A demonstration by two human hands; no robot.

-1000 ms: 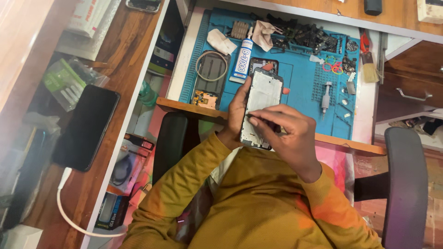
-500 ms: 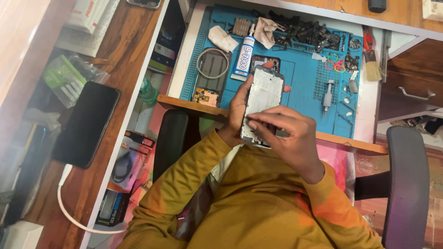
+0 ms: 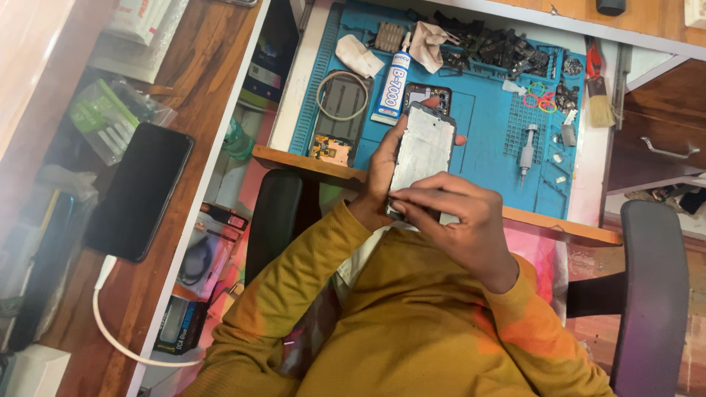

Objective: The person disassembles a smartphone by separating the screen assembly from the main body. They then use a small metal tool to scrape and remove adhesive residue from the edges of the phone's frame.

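The left hand point(image 3: 384, 170) grips a phone frame point(image 3: 423, 154) from its left side, thumb and fingers wrapped round the edges, one fingertip showing at the frame's right edge. The frame is held upright over the near edge of the tabletop point(image 3: 559, 228), its grey inner side facing the camera. The right hand point(image 3: 460, 220) lies across the frame's lower end, fingers curled and pinched together against the bottom edge; whether they hold a small tool cannot be told.

Behind the frame a blue mat point(image 3: 485, 147) covers the tabletop. On the mat, just beyond the frame's top, lies a dark phone part point(image 3: 424, 93), partly hidden. A white glue tube point(image 3: 391, 90) lies to the left of it, near a wire loop point(image 3: 340, 95) and a small circuit board point(image 3: 331, 149) by the mat's near left corner. A screwdriver bit holder point(image 3: 526, 144) stands to the right of the frame, with a brush point(image 3: 601, 106) at the mat's right edge and dark parts point(image 3: 493, 45) heaped along the far edge. On the wooden side surface at the left a black phone point(image 3: 140, 190) lies with a white cable point(image 3: 110, 323) plugged in.
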